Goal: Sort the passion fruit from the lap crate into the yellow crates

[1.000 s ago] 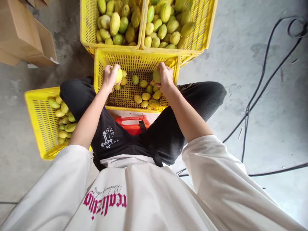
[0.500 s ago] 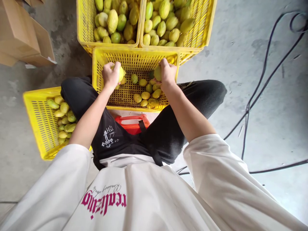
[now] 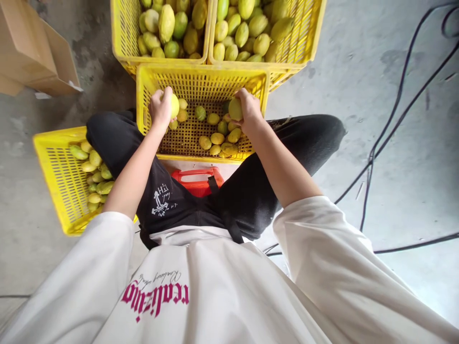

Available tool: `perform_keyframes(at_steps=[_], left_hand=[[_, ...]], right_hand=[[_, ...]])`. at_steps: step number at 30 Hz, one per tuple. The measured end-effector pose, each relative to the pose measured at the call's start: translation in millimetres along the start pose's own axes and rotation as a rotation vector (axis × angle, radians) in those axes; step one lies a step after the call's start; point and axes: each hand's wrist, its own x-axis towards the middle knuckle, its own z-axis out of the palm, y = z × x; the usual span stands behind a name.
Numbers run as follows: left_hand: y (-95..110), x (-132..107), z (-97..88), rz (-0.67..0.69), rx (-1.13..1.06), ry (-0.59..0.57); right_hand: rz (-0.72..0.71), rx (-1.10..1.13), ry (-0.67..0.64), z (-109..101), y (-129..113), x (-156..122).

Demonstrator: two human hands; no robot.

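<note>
Inside the middle yellow crate (image 3: pixel 168 71), my left hand (image 3: pixel 160 107) is wrapped round a pale yellow-green lemon (image 3: pixel 174 106). A few lemons (image 3: pixel 182 115) lie by its fingers. At the crate's right side, my right hand (image 3: pixel 251 109) grips a greener lemon (image 3: pixel 235 110), with fingertips partly hidden. Below that hand, several loose yellow-green lemons (image 3: pixel 217 138) are grouped on the perforated crate floor. One green-striped lemon (image 3: pixel 200 113) rests apart, between the two hands.
Beyond the middle crate stand two yellow crates of lemons, one left (image 3: pixel 125 38) and one right (image 3: pixel 304 38). Another yellow crate (image 3: pixel 57 177) sits by my left leg. A red plastic object (image 3: pixel 201 188) shows between my legs. Cardboard (image 3: pixel 32 52) and black cables (image 3: pixel 389 119) flank the area.
My left hand has shifted slightly left and turned, showing more of its lemon. My right hand has tilted a little, exposing its lemon more. Both lemons are still held.
</note>
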Motion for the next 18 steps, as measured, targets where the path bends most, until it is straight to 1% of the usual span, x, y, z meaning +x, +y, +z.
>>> perform_keyframes(at_steps=[1,2,3,6,9,13,18], left_hand=[[-2,3,-0.5,0.031,-0.009,0.075],[-4,6,-0.9,0.043,-0.023,0.125],[-6,8,-1.3,0.034,-0.045,0.128],[-9,11,-5.0,-0.014,-0.141,0.039],[-8,7,-11.0,-0.045,-0.228,-0.06],[-5,3,-15.3,-0.03,-0.262,-0.072],[-2,0,-14.5,0.016,-0.167,-0.144]], right_hand=[[-0.003,-0.019,-0.002,-1,1,-1],[-0.005,-0.034,-0.007,-2,1,-2],[-0.006,-0.038,-0.012,-3,0,-4],[0.024,-0.005,-0.03,-6,-1,-8],[0.031,0.012,-0.064,-7,-1,-8],[-0.03,0.032,-0.136,-4,4,-6],[-0.083,0.129,-0.139,4,5,-19]])
